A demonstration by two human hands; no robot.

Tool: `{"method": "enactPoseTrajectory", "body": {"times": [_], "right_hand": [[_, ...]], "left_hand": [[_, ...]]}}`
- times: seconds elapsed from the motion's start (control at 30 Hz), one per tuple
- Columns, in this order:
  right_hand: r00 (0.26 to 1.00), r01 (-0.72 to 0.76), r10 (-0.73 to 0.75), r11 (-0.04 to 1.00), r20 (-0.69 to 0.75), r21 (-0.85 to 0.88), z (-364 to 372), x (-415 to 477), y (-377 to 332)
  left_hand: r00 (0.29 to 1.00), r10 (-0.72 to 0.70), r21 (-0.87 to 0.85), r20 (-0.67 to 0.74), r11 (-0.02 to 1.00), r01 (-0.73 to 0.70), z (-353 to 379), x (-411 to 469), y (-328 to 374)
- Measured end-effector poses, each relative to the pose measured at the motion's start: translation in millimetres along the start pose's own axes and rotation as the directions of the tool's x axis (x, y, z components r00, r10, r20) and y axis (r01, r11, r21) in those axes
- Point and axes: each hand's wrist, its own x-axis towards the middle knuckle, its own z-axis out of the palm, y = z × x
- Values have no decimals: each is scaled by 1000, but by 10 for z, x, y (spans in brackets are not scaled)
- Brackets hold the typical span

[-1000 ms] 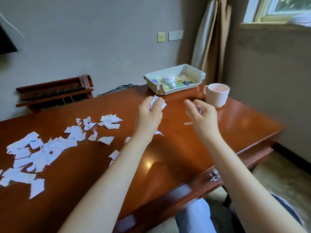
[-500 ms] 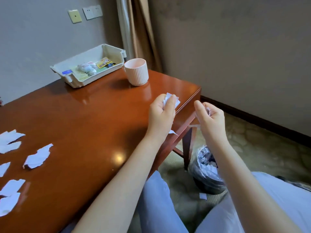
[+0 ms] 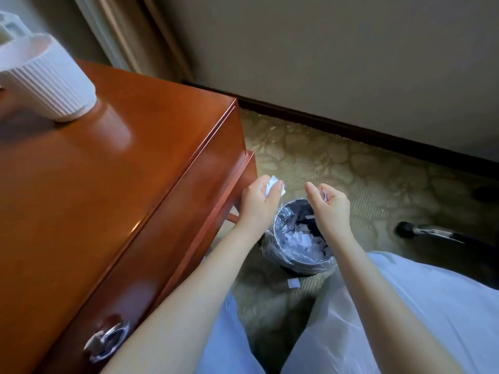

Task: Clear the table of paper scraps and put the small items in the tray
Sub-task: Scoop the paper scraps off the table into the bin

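The left hand (image 3: 259,201) has its grip curled tight round a wad of paper scraps (image 3: 273,184), whose white corners poke out above the fingers. The right hand (image 3: 330,203) has its grip curled too, thumb stretched toward the other hand, and pinches a small scrap (image 3: 324,195) in the bent fingers. Both hands hang just above the far rim of the bin (image 3: 273,248): the left at its left edge, the right over its opening.

The bin stands on the carpet (image 3: 351,163), lined with a clear bag, and its bottom is covered with torn white pieces (image 3: 299,240). One loose piece (image 3: 293,282) lies on the carpet just on the near side of the bin. Left of the bin, just beside it, is the corner of the wooden bench (image 3: 108,171), with a metal drawer pull (image 3: 106,342) on its front. A ribbed mug (image 3: 46,82) sits on the bench well to the left of the bin, and only a corner of the tray (image 3: 8,25) shows beyond the mug. The person's pale trousers (image 3: 432,306) lie on the near side of the bin.
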Motion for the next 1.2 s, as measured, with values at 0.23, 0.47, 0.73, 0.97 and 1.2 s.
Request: {"method": "enactPoseTrajectory", "body": {"times": [0.23,0.47,0.73,0.97,1.2], "right_hand": [[990,-128,140,931,10,-342,259,684,887],[946,-67,265,723,187,-687,562,1012,1761],[790,-5,507,569,346,-822,524,941,2122],[726,30,532,609,436,-792,271,1189,1728],[785,92,499,493,368,-865,-250,1254,1636]], "left_hand": [[983,-115,139,145,986,95,596,495,-559],[960,-103,265,261,964,31,908,777,-966],[954,-144,295,265,954,62,1071,893,-1201],[922,-196,351,334,934,71,1251,1064,-1183],[750,-267,599,605,773,-208,1722,1166,-1148]]}}
